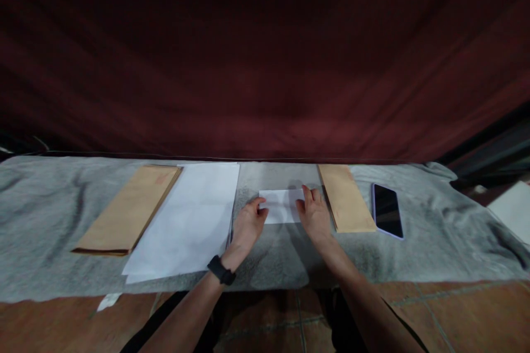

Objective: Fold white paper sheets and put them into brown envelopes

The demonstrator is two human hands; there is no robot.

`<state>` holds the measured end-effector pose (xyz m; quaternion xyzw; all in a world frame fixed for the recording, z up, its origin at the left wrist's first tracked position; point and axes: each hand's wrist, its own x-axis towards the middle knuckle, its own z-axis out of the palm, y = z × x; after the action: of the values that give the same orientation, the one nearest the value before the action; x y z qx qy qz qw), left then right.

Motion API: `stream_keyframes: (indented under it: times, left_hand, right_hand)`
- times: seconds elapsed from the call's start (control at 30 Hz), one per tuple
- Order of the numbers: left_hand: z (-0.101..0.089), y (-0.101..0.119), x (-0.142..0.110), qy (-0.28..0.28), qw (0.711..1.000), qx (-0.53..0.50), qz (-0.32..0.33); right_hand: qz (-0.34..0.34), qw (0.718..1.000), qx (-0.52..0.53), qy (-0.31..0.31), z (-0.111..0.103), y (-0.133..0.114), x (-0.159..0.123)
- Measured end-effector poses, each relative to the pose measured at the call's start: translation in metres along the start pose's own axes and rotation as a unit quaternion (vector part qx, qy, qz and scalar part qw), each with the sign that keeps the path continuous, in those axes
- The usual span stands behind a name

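Note:
A small folded sheet of white paper [282, 207] lies between my hands on the grey cloth [273, 265]. My left hand [249, 220] pinches its left edge with thumb and fingers. At the opposite edge, my right hand [315, 212] grips the paper the same way. Large white sheets [188, 220] are stacked just left of my left hand, overlapping each other. To the right of my right hand lies a brown envelope [346, 198].
More brown envelopes [130, 207] form a pile at the far left. A phone [387, 210] in a purple case rests beyond the right envelope. Behind the cloth hangs a dark red curtain [265, 94]. A white scrap [109, 301] is on the tiled floor [53, 322].

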<state>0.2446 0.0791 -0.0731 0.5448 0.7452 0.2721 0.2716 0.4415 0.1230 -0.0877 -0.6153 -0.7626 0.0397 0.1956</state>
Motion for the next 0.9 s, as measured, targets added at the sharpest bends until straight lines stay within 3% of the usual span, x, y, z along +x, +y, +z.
stream_keyframes:
  times: [0.13,0.33,0.47,0.67,0.9]
  left_hand:
    - [0.000,0.000,0.004,-0.016,0.999,0.046,-0.003]
    - [-0.003,0.001,0.007,-0.041,0.997,0.070,0.012]
    - [-0.003,0.003,0.005,-0.042,0.994,0.098,0.016]
    - [0.001,0.012,-0.004,-0.002,0.987,0.144,0.066]
    - [0.006,0.017,-0.017,0.051,0.963,0.247,0.096]
  right_hand:
    - [-0.087,0.993,0.062,0.046,0.009,-0.012,-0.012]
    - [-0.164,0.985,0.045,-0.014,0.018,-0.027,-0.031]
    - [-0.154,0.987,0.006,-0.035,0.019,-0.030,-0.038]
    - [-0.110,0.993,-0.033,-0.032,0.022,-0.033,-0.044]
    - [-0.110,0.993,-0.046,-0.024,0.024,-0.034,-0.043]
